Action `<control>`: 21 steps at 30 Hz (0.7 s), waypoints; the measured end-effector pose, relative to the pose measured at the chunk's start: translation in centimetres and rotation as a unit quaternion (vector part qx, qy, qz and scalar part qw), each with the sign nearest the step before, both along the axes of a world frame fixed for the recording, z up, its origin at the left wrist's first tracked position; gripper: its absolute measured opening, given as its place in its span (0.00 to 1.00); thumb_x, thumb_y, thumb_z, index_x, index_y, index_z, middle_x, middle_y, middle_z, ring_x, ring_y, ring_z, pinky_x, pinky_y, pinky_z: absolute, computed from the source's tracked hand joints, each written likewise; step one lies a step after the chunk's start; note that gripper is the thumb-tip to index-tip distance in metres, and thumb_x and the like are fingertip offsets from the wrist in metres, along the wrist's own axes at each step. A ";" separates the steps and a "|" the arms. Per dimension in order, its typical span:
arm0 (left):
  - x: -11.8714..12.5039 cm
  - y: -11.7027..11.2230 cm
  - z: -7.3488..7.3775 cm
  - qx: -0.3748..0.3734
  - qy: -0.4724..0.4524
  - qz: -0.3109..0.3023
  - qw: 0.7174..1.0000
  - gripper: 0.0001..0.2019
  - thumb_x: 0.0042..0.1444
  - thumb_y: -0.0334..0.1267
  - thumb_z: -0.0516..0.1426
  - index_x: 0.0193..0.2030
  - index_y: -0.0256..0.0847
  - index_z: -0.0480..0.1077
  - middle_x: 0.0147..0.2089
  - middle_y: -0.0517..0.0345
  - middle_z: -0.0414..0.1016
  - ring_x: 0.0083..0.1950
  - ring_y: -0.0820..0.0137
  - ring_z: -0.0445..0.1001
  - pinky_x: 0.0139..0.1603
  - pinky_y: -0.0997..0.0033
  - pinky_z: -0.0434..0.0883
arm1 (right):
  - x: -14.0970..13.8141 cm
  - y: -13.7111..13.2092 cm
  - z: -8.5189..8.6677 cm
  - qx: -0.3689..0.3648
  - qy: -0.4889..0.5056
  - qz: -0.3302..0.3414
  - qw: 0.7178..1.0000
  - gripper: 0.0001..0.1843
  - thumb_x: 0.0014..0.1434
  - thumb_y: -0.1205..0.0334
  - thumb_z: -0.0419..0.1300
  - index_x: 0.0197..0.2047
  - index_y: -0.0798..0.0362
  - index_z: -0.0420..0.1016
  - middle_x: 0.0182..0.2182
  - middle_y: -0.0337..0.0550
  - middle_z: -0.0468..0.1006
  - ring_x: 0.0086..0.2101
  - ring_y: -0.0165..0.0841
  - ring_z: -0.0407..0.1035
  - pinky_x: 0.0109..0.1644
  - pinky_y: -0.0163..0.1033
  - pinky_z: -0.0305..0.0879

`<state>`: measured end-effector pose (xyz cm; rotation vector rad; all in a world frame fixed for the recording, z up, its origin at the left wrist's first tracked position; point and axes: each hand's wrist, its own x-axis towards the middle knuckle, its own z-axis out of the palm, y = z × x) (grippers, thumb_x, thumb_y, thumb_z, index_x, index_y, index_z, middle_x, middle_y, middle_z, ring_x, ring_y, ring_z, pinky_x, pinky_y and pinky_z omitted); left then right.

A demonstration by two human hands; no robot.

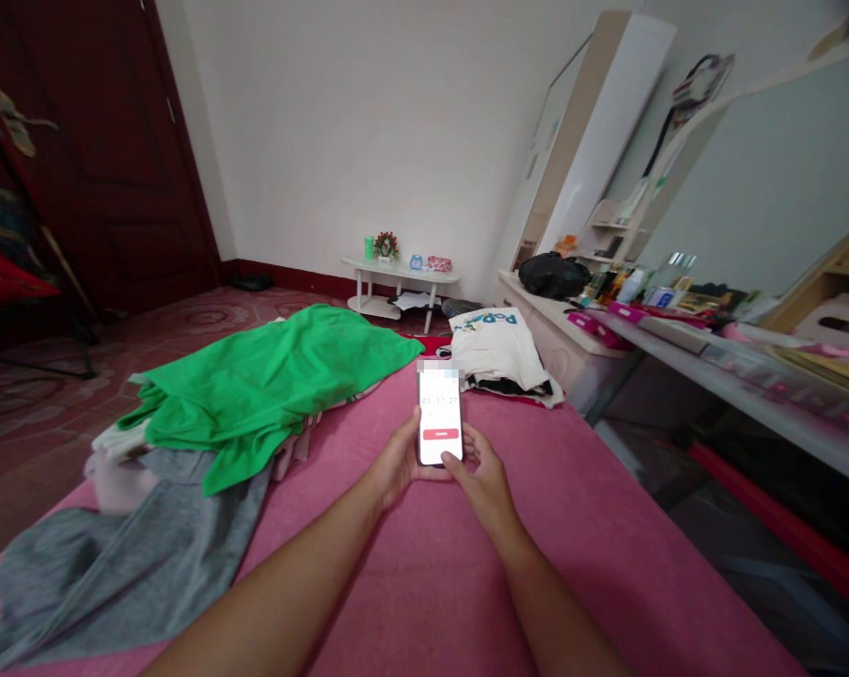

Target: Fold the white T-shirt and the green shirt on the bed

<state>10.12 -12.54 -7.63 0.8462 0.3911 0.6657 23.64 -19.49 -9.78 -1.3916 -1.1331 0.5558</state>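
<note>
I hold a smartphone (pixel 439 414) upright over the pink bed cover (pixel 431 583); its white screen shows a timer and a red button. My left hand (pixel 398 463) wraps the phone's left edge and back. My right hand (pixel 481 475) supports the right side, with its thumb on the lower screen just under the red button. To the left lies a pile of clothes topped by a green shirt (pixel 269 376), with a grey garment (pixel 128 564) spread nearer to me. A folded white printed shirt (pixel 498 343) rests beyond the phone.
A long dresser (pixel 684 353) with bottles, boxes and a black bag (pixel 552 275) runs along the right, under a mirror. A small white table (pixel 400 282) stands by the far wall. A dark red door (pixel 106 160) is at the left.
</note>
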 end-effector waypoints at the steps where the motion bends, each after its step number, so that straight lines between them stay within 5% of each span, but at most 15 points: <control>1: 0.0 0.0 0.0 0.002 -0.001 -0.002 1.000 0.32 0.62 0.60 0.45 0.60 0.36 0.67 0.55 0.38 0.73 0.52 0.52 0.74 0.44 0.51 0.75 | 0.0 0.0 0.0 -0.004 -0.003 -0.002 1.000 0.30 0.51 0.56 0.65 0.56 0.53 0.67 0.49 0.49 0.77 0.47 0.40 0.72 0.53 0.47 0.68; 12: 0.6 -0.8 0.0 -0.032 -0.058 -0.021 0.998 0.28 0.64 0.56 0.46 0.59 0.35 0.66 0.57 0.39 0.72 0.51 0.55 0.75 0.44 0.60 0.75 | -0.6 0.1 0.1 -0.014 -0.034 -0.060 0.998 0.37 0.43 0.57 0.68 0.57 0.51 0.66 0.46 0.47 0.78 0.42 0.41 0.73 0.47 0.45 0.69; 21: 1.0 -1.8 0.5 -0.047 -0.126 -0.056 0.989 0.28 0.64 0.56 0.47 0.61 0.37 0.66 0.54 0.43 0.74 0.54 0.57 0.73 0.54 0.58 0.70 | -1.1 -0.1 0.3 -0.011 -0.056 -0.091 0.994 0.42 0.38 0.55 0.70 0.59 0.49 0.66 0.47 0.46 0.77 0.45 0.44 0.72 0.46 0.45 0.70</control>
